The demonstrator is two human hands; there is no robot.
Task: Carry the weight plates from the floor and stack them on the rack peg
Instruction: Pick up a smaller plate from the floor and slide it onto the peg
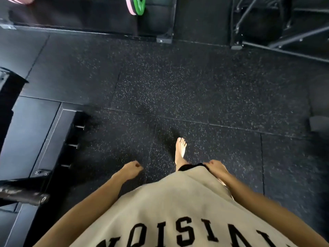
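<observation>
Below, left hand (132, 169) hanging, fingers loosely curled, empty, right hand (216, 167) loosely curled at shirt hem (192, 171), green plate (139, 4) far ahead

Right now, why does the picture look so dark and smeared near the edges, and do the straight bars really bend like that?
Head view: dim light, so the black speckled floor swallows detail; the forearms and the black bar at the left edge smear with motion blur; the wide-angle lens bows the rack frame; the green plate and pink plate alone stand out brightly.

Green weight plate (140, 5) and pink weight plate (129, 6) upright, side by side, touching, top edge.
</observation>
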